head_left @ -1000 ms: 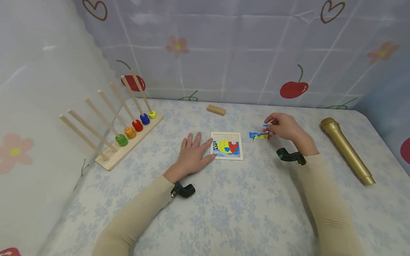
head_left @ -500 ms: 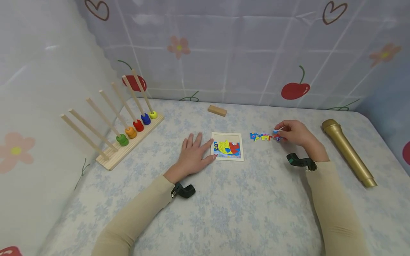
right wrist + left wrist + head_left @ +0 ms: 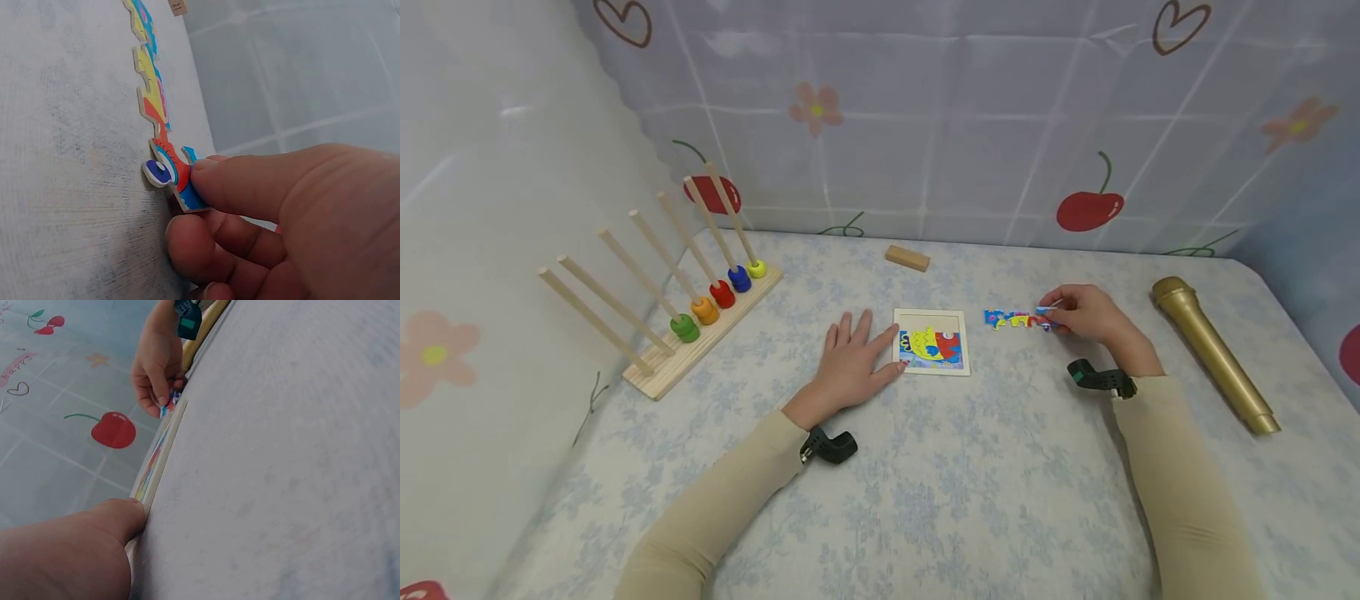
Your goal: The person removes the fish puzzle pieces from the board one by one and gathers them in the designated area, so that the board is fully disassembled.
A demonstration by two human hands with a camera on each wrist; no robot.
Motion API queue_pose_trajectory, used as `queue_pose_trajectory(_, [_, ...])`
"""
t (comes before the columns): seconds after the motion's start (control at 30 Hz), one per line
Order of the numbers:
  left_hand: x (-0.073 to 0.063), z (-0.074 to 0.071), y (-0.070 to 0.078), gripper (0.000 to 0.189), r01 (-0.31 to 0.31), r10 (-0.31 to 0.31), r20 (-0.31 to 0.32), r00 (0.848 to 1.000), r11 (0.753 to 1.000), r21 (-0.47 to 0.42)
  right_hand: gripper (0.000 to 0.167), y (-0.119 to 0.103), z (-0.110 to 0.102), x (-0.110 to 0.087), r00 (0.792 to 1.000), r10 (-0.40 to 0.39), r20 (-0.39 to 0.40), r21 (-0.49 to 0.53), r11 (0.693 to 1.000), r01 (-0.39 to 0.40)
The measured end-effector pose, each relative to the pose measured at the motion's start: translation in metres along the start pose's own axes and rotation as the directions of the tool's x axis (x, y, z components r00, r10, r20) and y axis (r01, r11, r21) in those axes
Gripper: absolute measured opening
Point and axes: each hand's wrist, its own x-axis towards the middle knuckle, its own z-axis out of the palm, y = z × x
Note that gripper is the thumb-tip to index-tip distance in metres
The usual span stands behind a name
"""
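The right hand (image 3: 1086, 315) has its grip narrow: thumb and fingers pinch a puzzle piece (image 3: 181, 178) that is red and blue with a large eye on it. This piece is at the right end of a row of other pieces (image 3: 1009, 319), coloured blue, yellow and red, on the surface (image 3: 925, 483); whether it touches its neighbour is hard to tell.

The left hand (image 3: 847, 365) lies palm down with its fingers spread and its grip wide, thumb and forefinger touching the left edge of a wooden tray (image 3: 930, 322). A yellow, red and blue fish picture (image 3: 931, 347) fills the tray's nearer part.

A wooden block (image 3: 907, 258) lies beyond the tray. Well apart, at far left, stands a peg rack (image 3: 658, 383) with coloured beads (image 3: 704, 310), and at right lies a gold microphone (image 3: 1216, 357).
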Motion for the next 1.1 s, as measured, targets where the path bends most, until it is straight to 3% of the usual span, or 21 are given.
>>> queue_pose_trajectory(0.6, [0.000, 0.000, 0.001, 0.067, 0.003, -0.003, 0.003, 1.000, 1.000, -0.003, 0.023, -0.002, 0.006, 0.001, 1.000, -0.020, -0.018, -0.093, 0.995, 0.018])
queue_pose_trajectory(1.1, [0.000, -0.001, 0.002, 0.067, 0.007, -0.007, 0.004, 1.000, 1.000, 0.002, 0.023, -0.004, 0.011, 0.002, 0.999, -0.004, -0.040, -0.106, 0.994, -0.001])
